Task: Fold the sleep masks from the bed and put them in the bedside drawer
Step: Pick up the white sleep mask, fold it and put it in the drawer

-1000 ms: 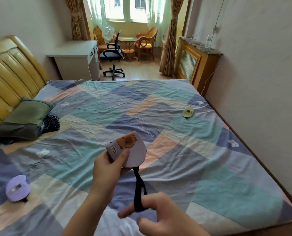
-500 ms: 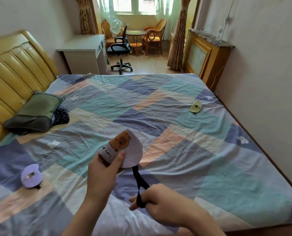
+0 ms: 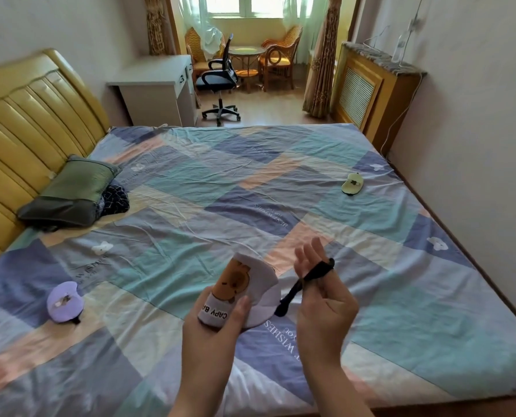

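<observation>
My left hand (image 3: 213, 335) grips a folded white sleep mask (image 3: 244, 291) printed with a brown animal and the letters "CAPY", held above the near part of the bed. Its black strap (image 3: 306, 281) stretches up and to the right, looped over the fingers of my right hand (image 3: 323, 299), which is raised with its fingers spread. A purple sleep mask (image 3: 65, 302) lies folded on the bedspread at the left. A yellow-green sleep mask (image 3: 351, 184) lies far off near the bed's right edge. No bedside drawer is in view.
The patchwork bedspread (image 3: 250, 188) covers a wide bed with a yellow padded headboard (image 3: 25, 127). A green pillow (image 3: 70, 191) lies on dark cloth by the headboard. Beyond the bed stand a white desk (image 3: 157, 88), an office chair (image 3: 220, 79) and a wooden radiator cover (image 3: 371, 85).
My right hand has risen from low near my body to beside the mask, pulling the strap up and to the right. The left hand has turned the mask more upright.
</observation>
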